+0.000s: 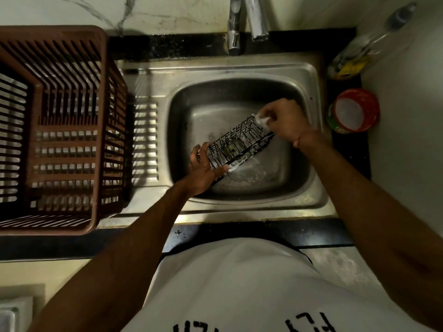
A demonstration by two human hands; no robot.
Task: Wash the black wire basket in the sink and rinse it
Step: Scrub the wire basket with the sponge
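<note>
Head view, nearest first: a white shirt [239,283] fills the bottom edge, both bare forearms reaching over the dark worktop [311,232] into the steel sink [239,207]. Suds lie on the sink's floor. The left hand [203,172] curls its grip round the near-left end of the black wire basket [237,146], thumb over the lower edge. The basket is held above the basin floor, tilted, its long axis running from near-left to far-right. At the far-right end the right hand [285,121] pinches a small pale, soapy scrubber [262,119] against the wires. A green bit shows inside the basket; what it is cannot be told. Left, a brown slatted crate [60,130]. Right, a red tub [353,113], then a bottle [364,46]. Farthest, the tap [256,17].
</note>
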